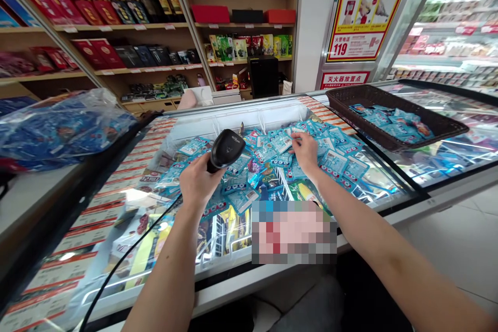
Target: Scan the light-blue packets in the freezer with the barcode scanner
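My left hand [199, 180] is wrapped round the handle of a black barcode scanner [229, 148], its head tipped toward the blue packets. A black cable runs from the scanner down to the lower left. My right hand [305, 153] pinches the edge of a blue packet [281, 141] that shows a white label with a barcode. Many similar blue packets [334, 161] lie spread and overlapping on the glass top of the freezer [210, 264], around and between both hands.
A dark brown basket [392, 141] with more blue packets stands at the right on the glass. A clear plastic bag [62, 127] of blue packages lies at the left. Price strips [70, 267] line the freezer's left side. Stocked shelves [128, 26] rise behind.
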A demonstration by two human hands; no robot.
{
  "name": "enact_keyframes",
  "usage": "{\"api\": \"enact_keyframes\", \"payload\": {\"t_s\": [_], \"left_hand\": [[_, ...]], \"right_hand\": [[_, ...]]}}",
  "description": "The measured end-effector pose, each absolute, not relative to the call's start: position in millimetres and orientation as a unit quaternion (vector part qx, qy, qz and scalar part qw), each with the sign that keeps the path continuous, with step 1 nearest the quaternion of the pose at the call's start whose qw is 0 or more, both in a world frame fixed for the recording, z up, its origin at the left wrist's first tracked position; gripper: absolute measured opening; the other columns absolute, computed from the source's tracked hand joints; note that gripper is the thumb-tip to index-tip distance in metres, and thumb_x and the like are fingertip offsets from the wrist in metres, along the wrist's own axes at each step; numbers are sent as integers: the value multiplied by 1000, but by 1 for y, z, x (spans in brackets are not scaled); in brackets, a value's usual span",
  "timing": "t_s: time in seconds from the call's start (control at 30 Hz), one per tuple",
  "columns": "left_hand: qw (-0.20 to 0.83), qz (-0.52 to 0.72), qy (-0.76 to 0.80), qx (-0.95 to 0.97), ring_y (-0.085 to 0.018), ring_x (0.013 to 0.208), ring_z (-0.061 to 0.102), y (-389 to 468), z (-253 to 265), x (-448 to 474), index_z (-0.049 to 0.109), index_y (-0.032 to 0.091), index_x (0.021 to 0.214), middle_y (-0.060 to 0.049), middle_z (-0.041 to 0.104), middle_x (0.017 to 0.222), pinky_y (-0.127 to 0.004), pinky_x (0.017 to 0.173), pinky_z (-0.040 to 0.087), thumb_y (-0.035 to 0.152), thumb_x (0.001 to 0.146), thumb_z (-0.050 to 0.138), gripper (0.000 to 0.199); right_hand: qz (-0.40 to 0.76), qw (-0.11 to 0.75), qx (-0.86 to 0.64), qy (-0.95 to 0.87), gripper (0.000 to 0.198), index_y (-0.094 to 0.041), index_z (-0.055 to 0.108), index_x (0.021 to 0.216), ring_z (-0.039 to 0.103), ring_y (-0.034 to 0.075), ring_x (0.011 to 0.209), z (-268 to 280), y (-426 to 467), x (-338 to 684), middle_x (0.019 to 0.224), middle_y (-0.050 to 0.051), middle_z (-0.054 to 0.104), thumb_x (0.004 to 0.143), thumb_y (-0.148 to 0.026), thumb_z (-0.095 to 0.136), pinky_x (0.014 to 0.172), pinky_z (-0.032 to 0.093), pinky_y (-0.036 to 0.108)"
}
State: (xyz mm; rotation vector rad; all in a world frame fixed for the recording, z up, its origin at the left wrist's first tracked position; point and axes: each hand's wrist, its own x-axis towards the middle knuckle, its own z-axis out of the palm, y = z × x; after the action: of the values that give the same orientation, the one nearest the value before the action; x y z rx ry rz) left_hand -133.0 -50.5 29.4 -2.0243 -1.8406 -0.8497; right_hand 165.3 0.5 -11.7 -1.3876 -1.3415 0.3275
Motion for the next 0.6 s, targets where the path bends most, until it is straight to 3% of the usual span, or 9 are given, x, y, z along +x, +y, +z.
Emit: {"api": "enact_keyframes", "payload": {"t_s": [0.2,0.4,0.5,0.6], "left_hand": [[131,-282,-656,-688,-23,81,63,-51,39,-134,64,23,99,-6,70,88,-27,57,32,56,76,54,41],[151,-287,-671,-667,-21,75,62,-51,41,-143,64,22,90,-6,69,81,-27,57,31,60,77,50,43],[161,-296,-663,-669,-22,77,62,-54,33,-151,63,22,90,-6,68,81,-28,57,32,57,78,50,39],[173,-298,-653,-675,-24,83,62,-56,24,-158,63,22,95,-7,69,86,-28,60,35,52,77,53,36]], "right_hand": [[-68,427,-570,-699,25,-22,68,103,51,22,111,0,-15,154,110,5,65,90,-25,46,93,42,35],[-73,296,-492,-815,28,-25,72,93,49,22,113,-3,-18,145,112,3,67,92,-40,47,105,24,46],[-80,286,-522,-799,31,-23,73,91,46,25,117,-3,-18,144,116,6,66,92,-40,47,110,15,49],[-66,292,-512,-805,29,-24,70,103,44,24,121,2,-21,141,121,6,63,92,-38,47,112,11,49]]}}
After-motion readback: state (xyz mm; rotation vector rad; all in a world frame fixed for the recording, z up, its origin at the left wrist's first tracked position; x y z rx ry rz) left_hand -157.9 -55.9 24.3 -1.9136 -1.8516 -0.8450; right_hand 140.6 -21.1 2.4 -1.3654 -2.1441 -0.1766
